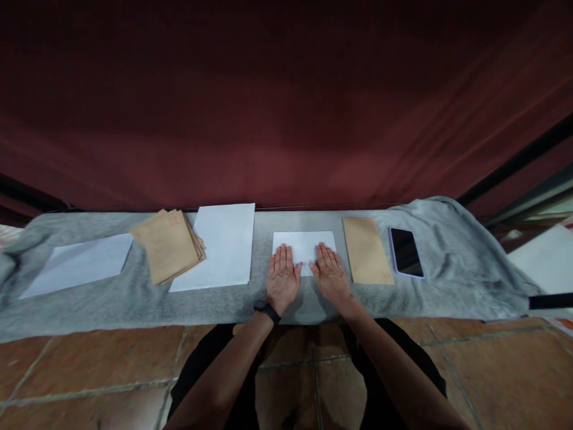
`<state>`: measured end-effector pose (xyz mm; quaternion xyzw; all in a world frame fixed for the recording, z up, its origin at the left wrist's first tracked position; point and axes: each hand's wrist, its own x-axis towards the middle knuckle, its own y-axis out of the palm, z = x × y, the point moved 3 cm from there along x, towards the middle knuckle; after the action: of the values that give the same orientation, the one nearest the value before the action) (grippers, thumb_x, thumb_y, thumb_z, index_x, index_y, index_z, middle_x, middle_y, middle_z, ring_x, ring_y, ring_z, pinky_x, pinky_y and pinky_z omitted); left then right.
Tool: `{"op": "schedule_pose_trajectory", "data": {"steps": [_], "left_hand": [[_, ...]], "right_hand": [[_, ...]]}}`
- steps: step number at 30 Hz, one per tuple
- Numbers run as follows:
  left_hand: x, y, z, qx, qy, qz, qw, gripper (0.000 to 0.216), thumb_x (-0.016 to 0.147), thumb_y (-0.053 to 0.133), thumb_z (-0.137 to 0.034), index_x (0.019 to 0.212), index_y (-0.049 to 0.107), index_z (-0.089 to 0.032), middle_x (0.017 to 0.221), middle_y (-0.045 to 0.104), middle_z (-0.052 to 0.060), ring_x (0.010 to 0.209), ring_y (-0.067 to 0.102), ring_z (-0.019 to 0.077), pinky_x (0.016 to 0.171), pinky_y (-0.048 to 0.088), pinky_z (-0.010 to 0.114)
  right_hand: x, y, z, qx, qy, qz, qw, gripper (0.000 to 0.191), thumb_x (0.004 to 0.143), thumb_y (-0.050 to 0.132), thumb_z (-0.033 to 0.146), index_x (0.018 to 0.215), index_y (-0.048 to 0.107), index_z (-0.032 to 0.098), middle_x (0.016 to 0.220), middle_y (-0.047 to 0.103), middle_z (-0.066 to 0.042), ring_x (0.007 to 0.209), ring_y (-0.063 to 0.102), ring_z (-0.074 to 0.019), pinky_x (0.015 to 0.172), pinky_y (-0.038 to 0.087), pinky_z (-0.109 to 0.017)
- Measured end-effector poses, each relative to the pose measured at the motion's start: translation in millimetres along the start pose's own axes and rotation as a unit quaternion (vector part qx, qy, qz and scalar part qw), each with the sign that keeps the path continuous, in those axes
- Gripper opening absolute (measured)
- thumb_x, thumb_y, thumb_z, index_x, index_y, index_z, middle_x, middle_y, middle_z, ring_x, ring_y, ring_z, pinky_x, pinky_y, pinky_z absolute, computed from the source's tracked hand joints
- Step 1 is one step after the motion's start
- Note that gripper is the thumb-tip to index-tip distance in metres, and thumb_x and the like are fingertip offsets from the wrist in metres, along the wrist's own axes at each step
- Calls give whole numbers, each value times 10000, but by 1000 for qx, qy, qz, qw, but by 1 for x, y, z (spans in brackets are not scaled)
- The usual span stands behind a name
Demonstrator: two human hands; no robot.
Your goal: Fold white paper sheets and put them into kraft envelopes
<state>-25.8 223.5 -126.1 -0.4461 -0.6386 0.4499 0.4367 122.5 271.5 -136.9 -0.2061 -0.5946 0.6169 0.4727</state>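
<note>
Midway along the bench [111, 310], between far and near edges, lies a small white sheet [304, 239], landscape way round, under both palms. Left hand [283, 283]: flat, palm down, fingers together, thumb angled inward, holding nothing. Right hand [331, 279]: same pose on the sheet's other side, nothing gripped. Thumbs apart, paper showing between.

Progress, judged: step in hand looks like pressing or smoothing. Sheet covers less area than the white paper stack [224, 239] to its left, so probably folded at least once; hands hide too much to tell if more folding is due. Stack paper lies flat and looks unfolded, so presumably more could be left.

Containers: single brown envelope [367, 251] just right of the sheet, flat, nearly spanning far to near edge; looks thin, contents can't be told. Envelope pile [172, 251] left of centre, fanned, overlapping the stack's left side; insides not visible.

Further out: phone [406, 252] beyond the single envelope, dark screen up, tilted, toward the bench's right end. Another white paper [85, 263] near the left end, angled. Grey cloth [461, 263] covers the top, bunched at the far right corner. Dark wristband [267, 310] on the left wrist.
</note>
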Motion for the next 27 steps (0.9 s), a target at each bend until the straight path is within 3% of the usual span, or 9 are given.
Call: {"op": "schedule_pose_trajectory", "data": {"steps": [5,9,14,19,27], "left_hand": [[-2,-7,14,11,-24,4,1000,601,1050,319,-338,1588,327,-70,1659,317,174,1572,233,260,1283,230,474],[4,-14,19,26,-52,-4,998,588,1040,328,-297,1554,370,-13,1636,353,212,1559,267,281,1294,191,472],[25,-12,-5,-8,39,-13,999,567,1052,307,-295,1572,370,-78,1656,354,142,1571,237,257,1288,233,461],[41,10,-28,-14,79,20,997,563,1027,338,-232,1569,386,-86,1655,355,138,1566,248,275,1276,263,472],[52,14,-5,7,4,13,1000,568,1046,301,-268,1572,384,-69,1659,335,134,1560,273,247,1287,228,440]], "right_hand": [[-7,0,-11,-15,19,-23,999,584,1088,337,364,1574,369,42,1609,409,-211,1513,366,-302,1209,336,-491],[-5,-1,-15,-14,47,-29,998,581,1087,319,348,1562,383,20,1600,413,-229,1501,383,-317,1210,329,-509],[28,-5,-7,31,51,-6,998,568,1096,237,334,1564,397,53,1617,401,-191,1528,342,-279,1241,281,-507],[57,10,13,81,15,37,996,566,1098,173,295,1520,483,80,1592,459,-146,1516,370,-223,1260,253,-442],[57,24,6,20,18,0,1000,535,1092,296,337,1529,474,86,1586,458,-171,1484,415,-276,1229,282,-482]]}}
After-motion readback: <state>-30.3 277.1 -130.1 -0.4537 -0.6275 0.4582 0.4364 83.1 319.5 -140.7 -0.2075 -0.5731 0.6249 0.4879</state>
